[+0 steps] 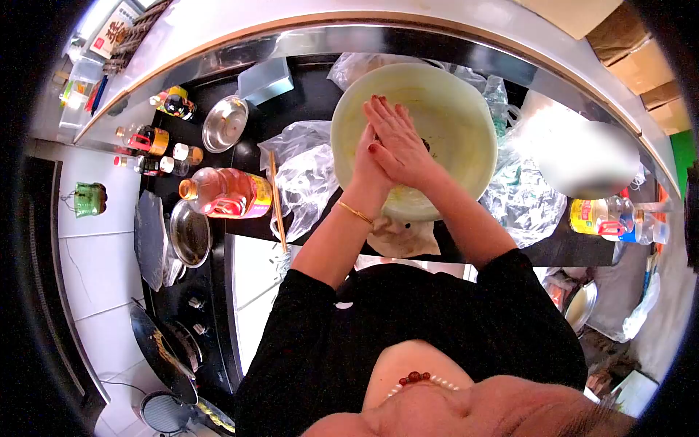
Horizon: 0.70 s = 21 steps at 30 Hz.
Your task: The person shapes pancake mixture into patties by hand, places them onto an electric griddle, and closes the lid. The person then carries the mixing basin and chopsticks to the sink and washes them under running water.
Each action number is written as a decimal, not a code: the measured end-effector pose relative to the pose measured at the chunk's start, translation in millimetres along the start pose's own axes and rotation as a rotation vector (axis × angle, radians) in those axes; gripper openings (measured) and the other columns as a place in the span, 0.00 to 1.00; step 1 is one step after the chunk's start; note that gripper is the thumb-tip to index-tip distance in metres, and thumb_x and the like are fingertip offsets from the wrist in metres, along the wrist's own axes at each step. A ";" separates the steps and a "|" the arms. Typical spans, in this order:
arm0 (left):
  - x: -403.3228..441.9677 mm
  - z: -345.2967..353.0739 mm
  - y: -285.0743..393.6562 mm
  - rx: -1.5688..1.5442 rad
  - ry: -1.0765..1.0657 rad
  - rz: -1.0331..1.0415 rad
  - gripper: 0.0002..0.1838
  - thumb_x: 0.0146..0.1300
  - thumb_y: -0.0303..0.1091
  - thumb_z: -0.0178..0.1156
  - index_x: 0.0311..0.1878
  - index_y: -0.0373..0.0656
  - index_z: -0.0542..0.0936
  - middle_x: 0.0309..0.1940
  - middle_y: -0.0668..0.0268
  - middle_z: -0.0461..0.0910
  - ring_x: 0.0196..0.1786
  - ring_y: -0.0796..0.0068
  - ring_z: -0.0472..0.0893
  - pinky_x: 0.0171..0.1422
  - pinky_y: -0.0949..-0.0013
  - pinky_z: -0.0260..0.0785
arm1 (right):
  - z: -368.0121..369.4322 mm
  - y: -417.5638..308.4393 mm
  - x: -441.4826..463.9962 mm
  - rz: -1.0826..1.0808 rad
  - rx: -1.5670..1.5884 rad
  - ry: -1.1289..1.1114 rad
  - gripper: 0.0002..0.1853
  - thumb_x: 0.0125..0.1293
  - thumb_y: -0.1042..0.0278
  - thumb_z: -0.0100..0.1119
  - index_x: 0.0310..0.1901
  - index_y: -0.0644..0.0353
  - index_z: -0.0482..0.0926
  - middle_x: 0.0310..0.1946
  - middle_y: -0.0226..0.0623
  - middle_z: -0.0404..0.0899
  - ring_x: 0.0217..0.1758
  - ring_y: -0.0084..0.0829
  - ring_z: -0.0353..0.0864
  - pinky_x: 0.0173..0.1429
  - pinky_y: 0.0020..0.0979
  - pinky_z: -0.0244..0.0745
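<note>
Over a large pale-yellow bowl my two hands are pressed palm to palm. My right hand lies on top, its fingers straight and close together, with dark red nails. My left hand, below a gold bangle, is mostly covered by the right. Whatever may lie between the palms is hidden. Yellowish smears mark the bowl's inside, and a small dark bit shows beside my right hand. A crumpled beige cloth lies at the bowl's near edge.
Left of the bowl are a plastic bag, chopsticks, a large oil bottle, a steel bowl and several sauce bottles. Clear bags and another bottle stand right. A wok sits lower left.
</note>
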State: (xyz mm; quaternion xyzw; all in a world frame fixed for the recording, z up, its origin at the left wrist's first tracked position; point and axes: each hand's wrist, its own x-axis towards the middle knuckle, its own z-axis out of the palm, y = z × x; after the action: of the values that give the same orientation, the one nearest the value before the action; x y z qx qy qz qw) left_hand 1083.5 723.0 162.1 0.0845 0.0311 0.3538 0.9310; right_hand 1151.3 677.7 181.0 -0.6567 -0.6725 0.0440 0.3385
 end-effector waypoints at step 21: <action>-135.3 35.8 144.8 -0.042 -0.111 0.061 0.29 0.63 0.53 0.34 0.53 0.38 0.68 0.52 0.56 0.68 0.57 0.56 0.67 0.63 0.55 0.56 | 14.0 -72.9 17.5 0.160 0.863 0.222 0.32 0.69 0.47 0.25 0.62 0.68 0.57 0.62 0.47 0.58 0.67 0.38 0.55 0.69 0.37 0.43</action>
State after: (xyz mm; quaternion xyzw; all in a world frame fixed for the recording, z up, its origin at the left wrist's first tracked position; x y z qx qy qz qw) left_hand 891.9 734.7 223.0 0.0854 -0.0306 0.3771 0.9217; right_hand 1083.6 689.4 213.9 -0.5060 -0.4993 0.2759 0.6470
